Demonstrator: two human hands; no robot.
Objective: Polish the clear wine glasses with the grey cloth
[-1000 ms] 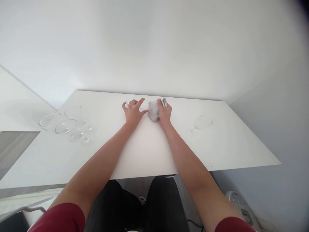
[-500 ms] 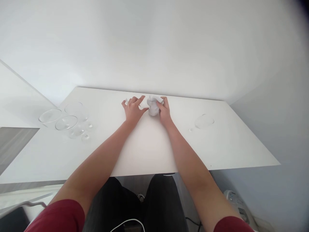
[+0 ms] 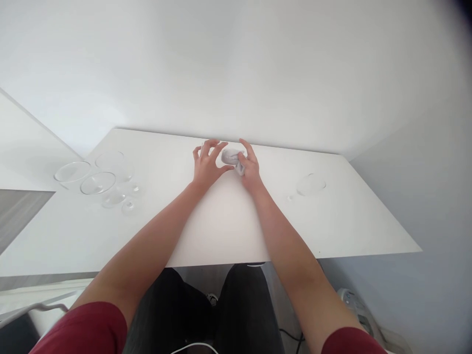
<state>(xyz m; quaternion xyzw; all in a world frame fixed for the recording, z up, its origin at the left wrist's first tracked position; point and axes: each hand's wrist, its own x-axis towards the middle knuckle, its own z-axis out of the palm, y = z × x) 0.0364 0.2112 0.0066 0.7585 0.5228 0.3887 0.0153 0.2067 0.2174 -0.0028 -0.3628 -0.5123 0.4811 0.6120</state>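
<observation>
Head view showed the right hand [image 3: 251, 172] curled around a crumpled grey cloth [image 3: 230, 156], fingers and thumb pinching it near the far edge of the white table [image 3: 221, 226]. The left hand [image 3: 205, 168] sat just beside, fingers fanned and arched, thumb tip touching the cloth. Both forearms stretched forward. Clear glasses [image 3: 98, 182] stood far left; 1 glass [image 3: 310, 184] lay right.

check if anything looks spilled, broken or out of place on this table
Nothing stands out. The clear glasses at the left of the white table and the lone clear glass on the right look whole, and no spill shows. The right hand holds a crumpled pale grey cloth.
</observation>
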